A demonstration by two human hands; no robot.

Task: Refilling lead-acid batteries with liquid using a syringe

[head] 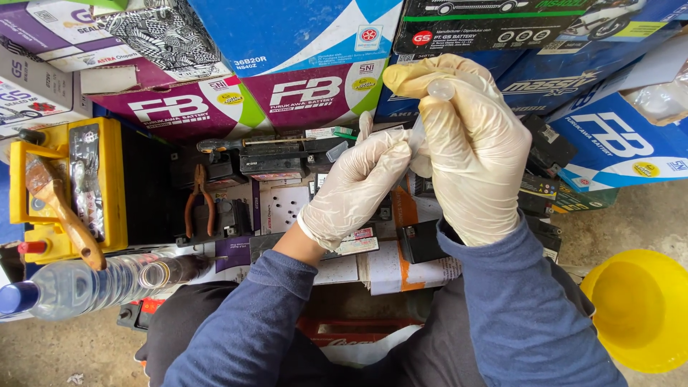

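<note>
A small clear tube was held clamped between both gloved hands, left and right, above the batteries, its handling unfinished.

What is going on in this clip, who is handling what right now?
A person in blue sleeves and pale disposable gloves holds a small clear plastic tube up in front of them. The right hand grips its top and the left hand pinches it lower down. Below lie small black batteries, orange-handled pliers and papers. A yellow battery with a brush on it sits left, a yellow funnel right.
</note>
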